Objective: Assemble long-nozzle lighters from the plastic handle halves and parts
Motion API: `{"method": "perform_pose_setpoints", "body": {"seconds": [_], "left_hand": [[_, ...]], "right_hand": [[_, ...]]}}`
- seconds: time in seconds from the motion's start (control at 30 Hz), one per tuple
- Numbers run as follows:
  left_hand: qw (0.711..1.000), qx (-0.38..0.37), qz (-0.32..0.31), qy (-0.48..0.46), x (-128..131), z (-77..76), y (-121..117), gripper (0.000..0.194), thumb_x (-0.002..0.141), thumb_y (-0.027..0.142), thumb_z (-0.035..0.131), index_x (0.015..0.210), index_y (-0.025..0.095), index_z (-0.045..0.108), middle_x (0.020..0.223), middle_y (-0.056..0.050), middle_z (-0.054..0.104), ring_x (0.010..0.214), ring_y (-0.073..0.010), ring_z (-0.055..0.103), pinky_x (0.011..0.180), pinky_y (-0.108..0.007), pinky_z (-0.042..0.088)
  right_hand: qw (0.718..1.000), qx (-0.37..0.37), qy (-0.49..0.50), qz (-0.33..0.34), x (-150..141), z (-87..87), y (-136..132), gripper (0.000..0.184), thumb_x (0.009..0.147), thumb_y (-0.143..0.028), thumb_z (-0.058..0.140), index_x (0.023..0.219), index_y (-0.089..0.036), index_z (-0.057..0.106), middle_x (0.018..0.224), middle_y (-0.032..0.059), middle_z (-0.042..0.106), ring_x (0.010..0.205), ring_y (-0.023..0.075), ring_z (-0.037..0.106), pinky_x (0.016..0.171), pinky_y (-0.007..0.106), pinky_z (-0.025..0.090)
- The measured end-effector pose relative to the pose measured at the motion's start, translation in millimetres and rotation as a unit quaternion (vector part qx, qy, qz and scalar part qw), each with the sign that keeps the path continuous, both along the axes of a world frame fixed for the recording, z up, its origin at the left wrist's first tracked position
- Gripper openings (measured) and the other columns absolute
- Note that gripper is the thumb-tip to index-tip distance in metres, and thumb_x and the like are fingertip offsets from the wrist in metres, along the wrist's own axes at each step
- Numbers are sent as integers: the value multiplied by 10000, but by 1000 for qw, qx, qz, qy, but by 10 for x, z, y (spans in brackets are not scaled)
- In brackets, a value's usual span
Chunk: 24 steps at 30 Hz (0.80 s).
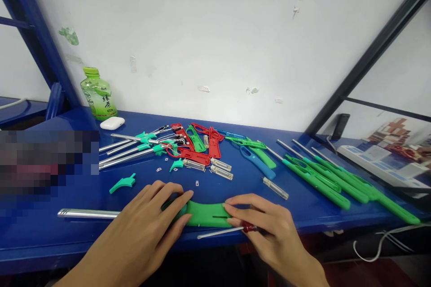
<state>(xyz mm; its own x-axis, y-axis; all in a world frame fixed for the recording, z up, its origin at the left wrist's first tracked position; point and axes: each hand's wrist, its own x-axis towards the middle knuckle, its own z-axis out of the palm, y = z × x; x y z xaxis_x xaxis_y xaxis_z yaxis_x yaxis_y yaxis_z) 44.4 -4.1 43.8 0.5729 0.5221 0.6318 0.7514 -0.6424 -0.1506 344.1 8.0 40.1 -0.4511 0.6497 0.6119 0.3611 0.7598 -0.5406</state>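
Note:
A green long-nosed utility lighter [206,213] lies along the front edge of the table, its metal tube [88,214] pointing left. My left hand [158,215] closes over the lighter near its trigger opening, which the fingers partly hide. At the handle's right end, my right hand [266,219] pinches the green casing between its fingers. The same hand also keeps a screwdriver [249,227] with a dark red handle, its shaft pointing left just in front of the lighter. A loose teal trigger piece [122,183] rests beyond my left hand.
Metal tubes with teal parts [134,150], red casing halves [191,156] and clear fuel tanks [220,171] lie across the middle. Several green lighters [319,184] sit at the right. A green tea bottle [98,94] and white earphone case [112,123] stand back left.

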Motion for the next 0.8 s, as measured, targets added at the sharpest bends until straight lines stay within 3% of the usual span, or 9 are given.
{"method": "perform_pose_setpoints", "body": {"seconds": [0.27,0.47,0.67,0.8], "left_hand": [[1000,-12,4,-3,0,-20,7,453,1177,296,383,1594,285,557,1245,-17,804,1099,-248,736,979,-433,589],[1000,-15,5,6,1,-32,21,439,1182,265,343,1492,278,653,1242,-12,808,1101,-249,730,984,-444,579],[1000,-22,6,1,-12,-38,22,410,1173,297,398,1494,238,646,1239,-31,790,1088,-248,715,982,-430,579],[1000,-18,6,4,-19,-24,19,395,1176,314,393,1422,226,690,1234,-29,795,1080,-251,720,983,-437,581]], "right_hand": [[999,-31,-18,38,49,-16,-1,673,951,37,549,1442,-377,749,1300,59,782,917,156,845,838,242,711],[999,-5,-37,30,83,-82,3,684,948,20,547,1460,-393,733,1320,47,794,893,161,840,829,265,713],[999,-45,7,-9,54,-27,-1,509,1027,-102,636,1389,-433,772,1260,0,823,1077,186,818,896,254,675],[991,-77,44,-104,59,13,9,228,1084,-329,668,1229,-371,838,1032,18,818,872,186,772,752,259,619]]}}
